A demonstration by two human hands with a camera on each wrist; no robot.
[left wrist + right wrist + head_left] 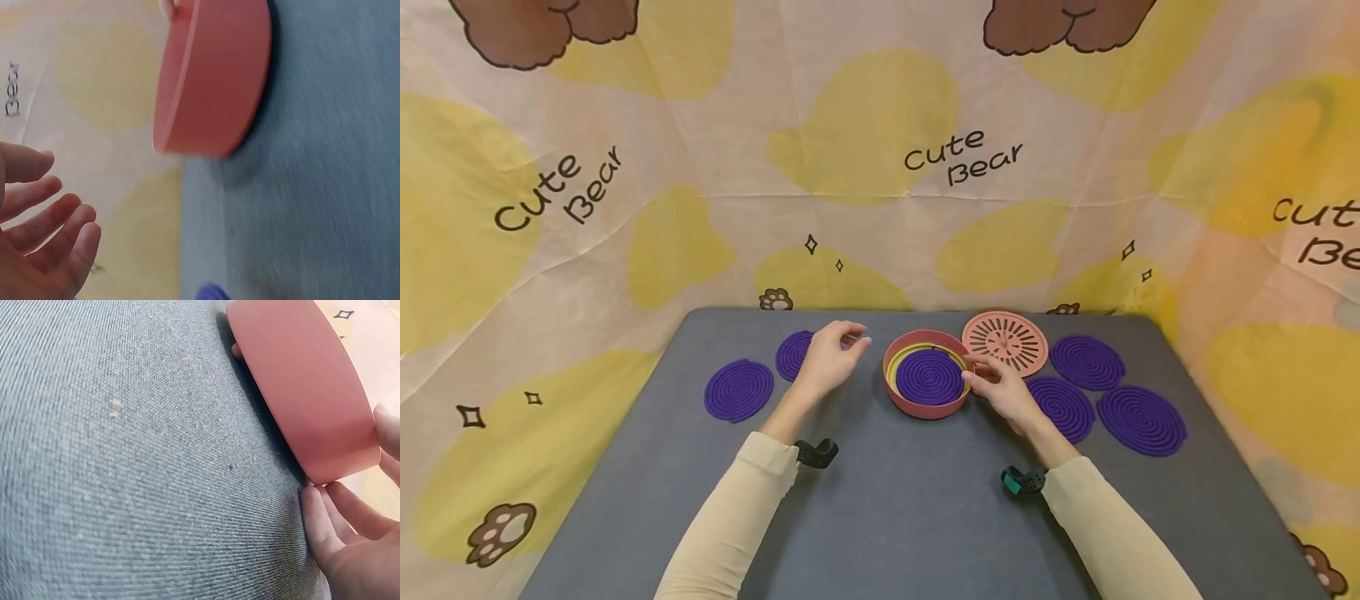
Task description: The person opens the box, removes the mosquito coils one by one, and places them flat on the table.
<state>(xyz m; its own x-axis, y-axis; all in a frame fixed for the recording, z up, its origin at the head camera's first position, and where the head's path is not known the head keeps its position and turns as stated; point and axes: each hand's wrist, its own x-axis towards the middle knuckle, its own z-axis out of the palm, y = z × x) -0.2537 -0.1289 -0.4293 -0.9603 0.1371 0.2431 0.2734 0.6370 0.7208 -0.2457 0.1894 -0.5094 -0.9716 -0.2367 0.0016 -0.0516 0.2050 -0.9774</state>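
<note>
A round pink box (927,411) stands on the table, its wall also filling much of the right wrist view. Inside it lies a purple spiral coaster (929,377), with a yellow rim (912,345) showing around it. My right hand (1006,393) holds the box at its right side; in the right wrist view the thumb (387,431) is near the rim and the fingers are low on the wall. To the left of the box, my left hand (832,358) hovers with loosely bent fingers, holding nothing. It partly hides a purple coaster (790,356).
Behind my right hand lies a pink slotted disc (1006,340). Three purple coasters (1087,362) are spread at the right; one is partly covered by my right hand. Another coaster (739,390) lies at the far left. A printed curtain (865,167) surrounds the table.
</note>
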